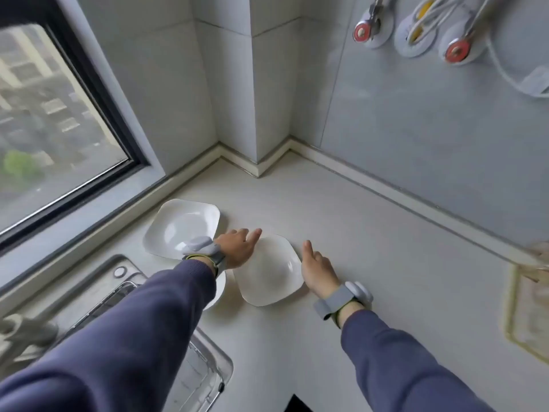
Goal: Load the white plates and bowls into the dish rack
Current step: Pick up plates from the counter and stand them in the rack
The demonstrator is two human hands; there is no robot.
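Two white square dishes lie on the pale counter. The nearer square plate [269, 272] sits between my hands. My left hand [237, 248] rests at its upper left edge with fingers spread. My right hand [316, 269] touches its right edge, fingers apart. Neither hand has lifted it. A larger square bowl [184, 224] lies further left, partly behind my left wrist. A round white dish [218, 289] peeks out under my left sleeve. The wire dish rack [205, 373] sits in the steel sink at the lower left, mostly hidden by my left arm.
A window [53, 114] fills the left wall. Tiled walls form a jutting corner [255, 162] behind the counter. Red valves and hoses [416, 28] hang at the upper right. A patterned mat [528, 310] lies at the right edge.
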